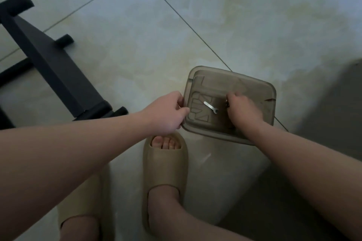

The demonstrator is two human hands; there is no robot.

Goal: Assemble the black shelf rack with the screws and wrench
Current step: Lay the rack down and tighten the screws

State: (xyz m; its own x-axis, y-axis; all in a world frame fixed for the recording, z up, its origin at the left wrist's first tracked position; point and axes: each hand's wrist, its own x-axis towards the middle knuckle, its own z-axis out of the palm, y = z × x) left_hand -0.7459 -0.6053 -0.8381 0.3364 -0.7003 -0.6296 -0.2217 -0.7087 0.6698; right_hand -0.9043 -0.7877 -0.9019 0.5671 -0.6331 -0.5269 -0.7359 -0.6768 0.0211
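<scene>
Your black rack (49, 60) is lying upper left, the tub (254, 88) sits centre right with your left hand (168, 113) gripping its left rim and your right hand (242, 109) curled inside it, pinching a small dark bit (227, 103), wrench (210, 107) lying between them.

Body in view: left forearm (78, 148) and right forearm (305, 162), bare right to the frame edge; left hand (166, 113) and right hand (242, 111) bare too. Footwear is a pair of tan slides, one-piece moulded foam look, thick rounded walls, smooth matte surface, wide band over the instep; right slide (164, 168) has an open toe with toes (166, 143) showing in the cut-out, open heel, ankle and lower leg bare above it; left slide (88, 197) has the same colour and build, mostly covered by the left forearm.
</scene>
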